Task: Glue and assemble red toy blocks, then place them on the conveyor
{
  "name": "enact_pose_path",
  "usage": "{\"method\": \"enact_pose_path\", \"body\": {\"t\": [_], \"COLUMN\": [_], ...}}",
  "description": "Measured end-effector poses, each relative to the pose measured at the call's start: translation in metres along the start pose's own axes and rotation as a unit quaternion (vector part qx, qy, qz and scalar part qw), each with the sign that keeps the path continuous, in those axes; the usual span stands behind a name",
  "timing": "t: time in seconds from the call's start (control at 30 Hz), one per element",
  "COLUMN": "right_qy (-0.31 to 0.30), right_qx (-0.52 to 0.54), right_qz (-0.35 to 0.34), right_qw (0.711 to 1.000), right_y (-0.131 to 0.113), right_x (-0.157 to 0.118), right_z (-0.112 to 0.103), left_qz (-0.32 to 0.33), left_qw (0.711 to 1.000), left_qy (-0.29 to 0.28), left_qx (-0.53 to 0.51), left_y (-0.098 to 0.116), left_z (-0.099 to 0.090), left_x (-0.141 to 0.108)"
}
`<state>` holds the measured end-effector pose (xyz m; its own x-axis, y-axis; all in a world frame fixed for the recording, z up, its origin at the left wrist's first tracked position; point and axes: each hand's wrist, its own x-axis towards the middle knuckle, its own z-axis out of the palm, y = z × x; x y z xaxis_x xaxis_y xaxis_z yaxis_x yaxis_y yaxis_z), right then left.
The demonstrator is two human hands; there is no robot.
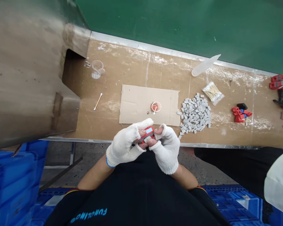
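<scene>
Head view: the red toy part point(149, 130), its long axis slanting toward upper right, is by the near edge of the tabletop point(129, 67), left hand point(125, 143) and right hand point(168, 150) each closed on it in a fingertip grip.

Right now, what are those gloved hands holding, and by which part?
A small red-and-grey piece: the left hand grips its left end, the right hand its right.

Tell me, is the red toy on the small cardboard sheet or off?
Off: the left hand and right hand hold the red toy clear of the small cardboard sheet.
</scene>
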<state>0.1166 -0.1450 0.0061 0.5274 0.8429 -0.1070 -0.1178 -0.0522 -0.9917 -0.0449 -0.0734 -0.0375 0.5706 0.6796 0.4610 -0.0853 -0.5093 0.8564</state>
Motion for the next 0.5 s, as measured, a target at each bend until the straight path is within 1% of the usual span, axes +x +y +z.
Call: {"method": "enact_pose_path", "body": {"t": [0.07,0.13,0.2,0.27,0.33,0.43,0.5], "right_qy": [-0.023,-0.044,-0.066,-0.082,-0.086,-0.098,-0.113], "right_qx": [-0.030,-0.051,-0.068,-0.082,-0.098,-0.123,-0.131], "right_qz": [-0.035,-0.098,-0.163,-0.212,-0.241,-0.286,-0.321], "right_qw": [0.999,0.993,0.982,0.970,0.962,0.945,0.931], "right_y": [0.005,0.010,0.013,0.013,0.010,0.009,0.011], "right_x": [0.000,0.001,0.001,0.003,0.005,0.010,0.012], "right_z": [-0.006,-0.012,-0.017,-0.020,-0.021,-0.022,-0.022], "left_qz": [-0.003,-0.003,-0.004,-0.007,-0.026,-0.058,-0.053], "left_qw": [1.000,0.998,0.995,0.991,0.988,0.985,0.985], "left_qy": [0.010,0.019,0.021,0.017,0.009,-0.027,-0.034], "left_qx": [-0.026,-0.054,-0.094,-0.134,-0.150,-0.159,-0.159], "left_y": [0.002,0.002,0.002,0.002,0.002,0.001,0.001], "left_z": [0.001,0.003,0.006,0.008,0.010,0.011,0.010], "left_x": [0.000,0.000,0.001,0.002,0.003,0.003,0.002]}}
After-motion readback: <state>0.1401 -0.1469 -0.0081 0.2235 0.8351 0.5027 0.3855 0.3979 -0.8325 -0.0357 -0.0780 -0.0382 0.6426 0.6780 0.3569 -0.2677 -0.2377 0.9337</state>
